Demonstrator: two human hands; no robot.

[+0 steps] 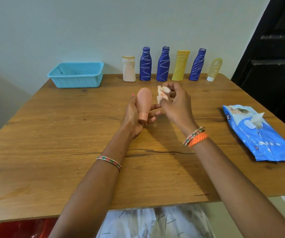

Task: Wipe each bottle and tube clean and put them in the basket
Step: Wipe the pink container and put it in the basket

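Table [52, 138] of brown wood carries everything. Toward its far-left corner sits the blue basket [77, 75], with nothing visible inside; along its far edge stand six scribbled bottles and tubes [164, 66]; at its right edge lies the wet-wipe pack [258, 133]. Over its middle, the left hand [134, 115] grasps the peach tube [144, 102], cap toward the person, while the right hand [176, 103] pinches a crumpled wipe [163, 93] just beside it. Rotating the tube would probably help the wipe reach every side.
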